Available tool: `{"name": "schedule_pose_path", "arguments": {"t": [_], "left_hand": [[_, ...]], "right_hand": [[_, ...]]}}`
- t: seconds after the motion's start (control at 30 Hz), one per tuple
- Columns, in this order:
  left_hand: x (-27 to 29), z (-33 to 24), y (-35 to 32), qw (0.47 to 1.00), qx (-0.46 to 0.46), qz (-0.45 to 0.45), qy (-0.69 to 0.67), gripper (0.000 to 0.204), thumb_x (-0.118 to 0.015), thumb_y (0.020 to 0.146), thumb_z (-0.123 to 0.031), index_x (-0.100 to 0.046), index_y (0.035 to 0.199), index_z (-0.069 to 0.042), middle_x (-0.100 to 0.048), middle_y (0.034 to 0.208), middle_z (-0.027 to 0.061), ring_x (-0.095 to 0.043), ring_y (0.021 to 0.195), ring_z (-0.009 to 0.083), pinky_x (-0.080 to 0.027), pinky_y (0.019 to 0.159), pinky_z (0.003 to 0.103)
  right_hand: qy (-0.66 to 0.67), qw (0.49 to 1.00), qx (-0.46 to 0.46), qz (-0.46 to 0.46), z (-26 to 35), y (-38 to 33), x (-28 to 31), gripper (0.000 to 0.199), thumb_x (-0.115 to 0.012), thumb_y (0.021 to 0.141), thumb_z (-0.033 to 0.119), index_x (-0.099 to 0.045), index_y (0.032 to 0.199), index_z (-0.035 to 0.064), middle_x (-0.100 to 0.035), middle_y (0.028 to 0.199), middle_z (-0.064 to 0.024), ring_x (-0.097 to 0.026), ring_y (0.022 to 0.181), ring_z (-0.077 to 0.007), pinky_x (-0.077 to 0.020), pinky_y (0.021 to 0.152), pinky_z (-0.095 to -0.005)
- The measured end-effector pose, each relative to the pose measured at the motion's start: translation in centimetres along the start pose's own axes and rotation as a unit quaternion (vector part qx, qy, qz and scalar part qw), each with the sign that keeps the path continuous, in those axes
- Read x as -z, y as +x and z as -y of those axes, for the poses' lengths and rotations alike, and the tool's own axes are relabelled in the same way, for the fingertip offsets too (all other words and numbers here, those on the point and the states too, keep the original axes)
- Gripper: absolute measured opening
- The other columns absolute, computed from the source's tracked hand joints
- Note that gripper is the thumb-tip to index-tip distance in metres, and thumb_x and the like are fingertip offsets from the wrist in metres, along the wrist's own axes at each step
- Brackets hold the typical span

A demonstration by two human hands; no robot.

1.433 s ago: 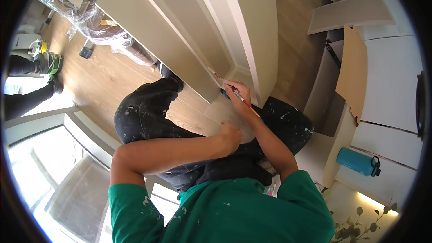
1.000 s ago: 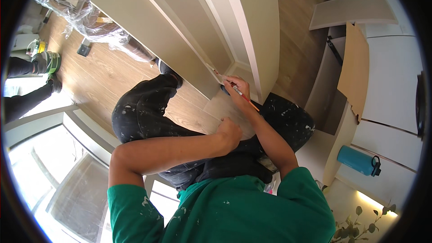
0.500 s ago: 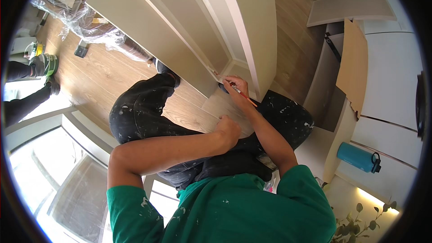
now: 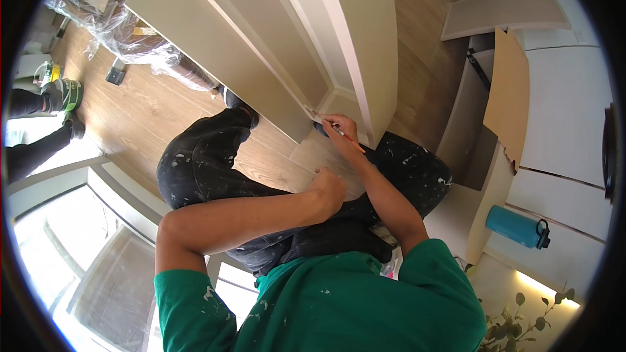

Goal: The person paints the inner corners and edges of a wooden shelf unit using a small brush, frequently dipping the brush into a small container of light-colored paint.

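My right hand (image 4: pixel 340 128) is closed on a thin paintbrush (image 4: pixel 353 141) with a reddish-orange handle. The brush's tip end is at the inner near corner of a beige cabinet-like box (image 4: pixel 372 58) with a recessed interior. Whether the bristles press on the surface is too small to tell. Above my lap, my left hand (image 4: pixel 330 190) is curled into a loose fist, apart from the box. No object shows in it. My dark, paint-spotted trousers (image 4: pixel 202 163) flank the near end of the box.
Plastic-wrapped items (image 4: pixel 143 45) lie at far left, near a small dark block (image 4: pixel 115 75). Another person's shoe (image 4: pixel 57 94) is beside a green-rimmed bucket (image 4: pixel 73 93). On the right stand an open cabinet (image 4: pixel 466 150), a cardboard sheet (image 4: pixel 507 91) and a blue bottle (image 4: pixel 515 225).
My right hand and the paintbrush have shifted slightly toward me and left, staying by the box's near corner. The left hand keeps its place and its curled shape.
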State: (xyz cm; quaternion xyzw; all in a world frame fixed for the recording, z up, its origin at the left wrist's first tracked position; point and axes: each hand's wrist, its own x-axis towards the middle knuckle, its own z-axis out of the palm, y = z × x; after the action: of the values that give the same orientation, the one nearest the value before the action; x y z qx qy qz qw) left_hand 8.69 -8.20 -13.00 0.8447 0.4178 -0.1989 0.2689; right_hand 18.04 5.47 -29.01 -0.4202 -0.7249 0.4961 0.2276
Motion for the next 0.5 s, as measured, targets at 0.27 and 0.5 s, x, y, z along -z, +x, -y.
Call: {"name": "schedule_pose_path", "arguments": {"t": [0.27,0.5], "left_hand": [[0.0,-0.1,0.2,1.000,0.003,0.026,-0.001,0.052,-0.056,0.098,-0.024,-0.052,0.143,0.002,-0.074,0.111,0.0138,-0.072,0.099,0.0288,-0.049,0.090,0.042],[-0.5,-0.3,0.1,1.000,0.001,0.008,0.018,0.055,-0.057,0.098,-0.024,-0.049,0.146,0.003,-0.073,0.115,0.0142,-0.072,0.102,0.0301,-0.050,0.092,0.043]], "right_hand": [[-0.017,0.999,0.023,-0.025,4.1,0.4,-0.8,0.022,-0.072,0.090,0.009,-0.076,0.110,0.0014,-0.070,0.091,-0.0120,-0.065,0.076,-0.0153,-0.0508,0.070,-0.0281],[0.018,0.998,0.050,-0.034,6.2,1.4,-1.8,0.023,-0.071,0.090,0.006,-0.076,0.112,0.0021,-0.070,0.094,-0.0094,-0.062,0.079,-0.0129,-0.0494,0.072,-0.0260]]}}
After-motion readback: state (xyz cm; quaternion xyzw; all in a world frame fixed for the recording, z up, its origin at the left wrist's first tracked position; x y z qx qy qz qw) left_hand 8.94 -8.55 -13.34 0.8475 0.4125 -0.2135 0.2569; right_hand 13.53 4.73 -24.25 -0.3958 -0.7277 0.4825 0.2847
